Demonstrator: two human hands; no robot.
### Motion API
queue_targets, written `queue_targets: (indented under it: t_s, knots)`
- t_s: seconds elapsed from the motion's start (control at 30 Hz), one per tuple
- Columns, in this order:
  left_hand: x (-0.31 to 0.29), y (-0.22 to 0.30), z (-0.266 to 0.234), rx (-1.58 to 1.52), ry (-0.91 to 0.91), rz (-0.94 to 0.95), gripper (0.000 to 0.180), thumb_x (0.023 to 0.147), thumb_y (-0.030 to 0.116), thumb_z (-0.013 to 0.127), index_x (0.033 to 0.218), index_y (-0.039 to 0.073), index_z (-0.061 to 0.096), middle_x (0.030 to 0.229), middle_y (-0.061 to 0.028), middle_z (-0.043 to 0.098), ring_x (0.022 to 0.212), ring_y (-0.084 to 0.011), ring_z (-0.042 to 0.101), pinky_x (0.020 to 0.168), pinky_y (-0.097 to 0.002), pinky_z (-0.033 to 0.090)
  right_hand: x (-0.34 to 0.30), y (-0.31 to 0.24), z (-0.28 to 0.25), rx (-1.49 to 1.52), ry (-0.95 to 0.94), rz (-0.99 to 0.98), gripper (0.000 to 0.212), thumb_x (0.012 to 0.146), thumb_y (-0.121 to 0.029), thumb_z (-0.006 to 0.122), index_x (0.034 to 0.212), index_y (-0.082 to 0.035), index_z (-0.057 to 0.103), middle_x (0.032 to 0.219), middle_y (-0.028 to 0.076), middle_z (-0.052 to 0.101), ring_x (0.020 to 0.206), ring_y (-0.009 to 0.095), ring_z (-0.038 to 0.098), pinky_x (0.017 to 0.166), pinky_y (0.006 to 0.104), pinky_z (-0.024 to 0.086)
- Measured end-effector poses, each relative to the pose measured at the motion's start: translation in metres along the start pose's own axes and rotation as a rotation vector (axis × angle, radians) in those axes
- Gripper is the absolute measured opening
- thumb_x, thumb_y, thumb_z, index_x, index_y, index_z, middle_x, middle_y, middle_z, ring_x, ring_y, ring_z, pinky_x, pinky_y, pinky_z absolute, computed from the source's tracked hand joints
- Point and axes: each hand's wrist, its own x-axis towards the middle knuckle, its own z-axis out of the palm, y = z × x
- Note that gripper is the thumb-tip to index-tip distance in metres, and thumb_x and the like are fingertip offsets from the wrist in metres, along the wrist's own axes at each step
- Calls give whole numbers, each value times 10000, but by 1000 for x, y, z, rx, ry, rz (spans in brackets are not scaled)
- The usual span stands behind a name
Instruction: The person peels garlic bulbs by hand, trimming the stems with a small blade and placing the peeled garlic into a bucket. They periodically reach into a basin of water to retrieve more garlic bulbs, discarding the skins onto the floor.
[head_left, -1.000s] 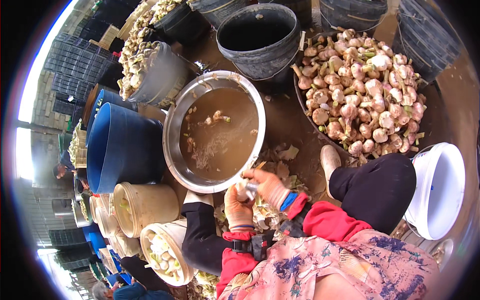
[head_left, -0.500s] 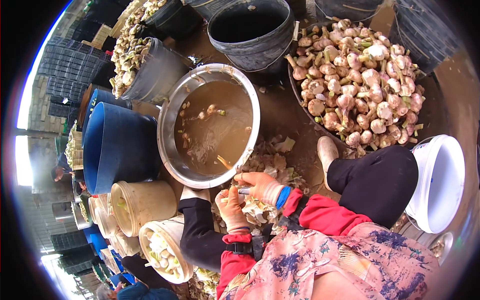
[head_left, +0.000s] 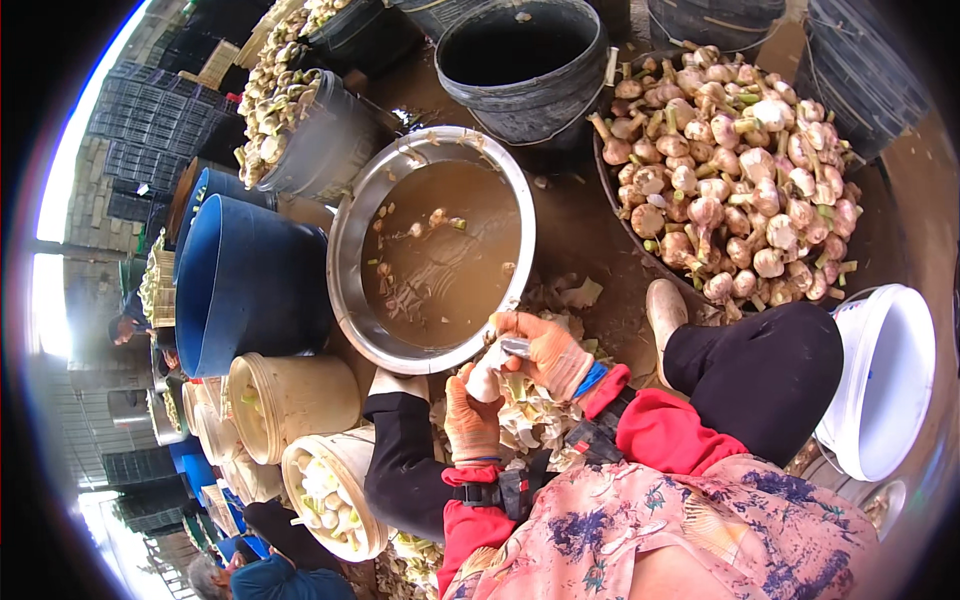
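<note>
The left hand (head_left: pixel 470 420) grips a pale garlic bulb (head_left: pixel 486 380); the right hand (head_left: pixel 548 352) clasps a small knife (head_left: pixel 515 347) (blade touching it), beside the steel basin (head_left: pixel 350 250).

Two gloved hands show at the middle: one left hand (head_left: pixel 470 420) and one right hand (head_left: pixel 548 352), with one pale garlic bulb (head_left: pixel 487 378) between them. One steel basin (head_left: pixel 352 240) of brown water sits ahead of them, and a few bulbs float in it, too small to count surely. One dark tub (head_left: pixel 610 180) holds a heap of unpeeled garlic (head_left: pixel 735 185), far too many heads to count. Two blue barrels (head_left: pixel 245 285) stand at the left. One black bucket (head_left: pixel 525 95) stands beyond the basin, with parts of two more at the top right. One white bucket (head_left: pixel 885 385) lies at the right. Two cream pails (head_left: pixel 290 395) lie by the left knee.
</note>
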Motion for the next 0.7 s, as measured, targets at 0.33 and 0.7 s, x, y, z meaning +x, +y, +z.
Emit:
queue_targets:
  t_s: [0.33, 0.7]
  knots:
    - [0, 43, -21, -299, 210, -88, 145, 823, 229, 537, 853, 97, 590, 781, -47, 604, 590, -119, 535, 402, -197, 425, 0, -38, -18, 69, 135, -152, 257, 813, 43, 527, 1052, -26, 588, 866, 60, 591, 720, 131, 576, 724, 284, 519]
    - [-11, 27, -14, -51, 192, -192, 184, 844, 301, 559, 846, 121, 598, 708, -8, 594, 549, -134, 539, 376, -224, 377, 7, 35, 25, -886, -125, -24, 166, 762, -50, 646, 926, -22, 649, 887, 26, 646, 860, 122, 582, 792, 261, 461]
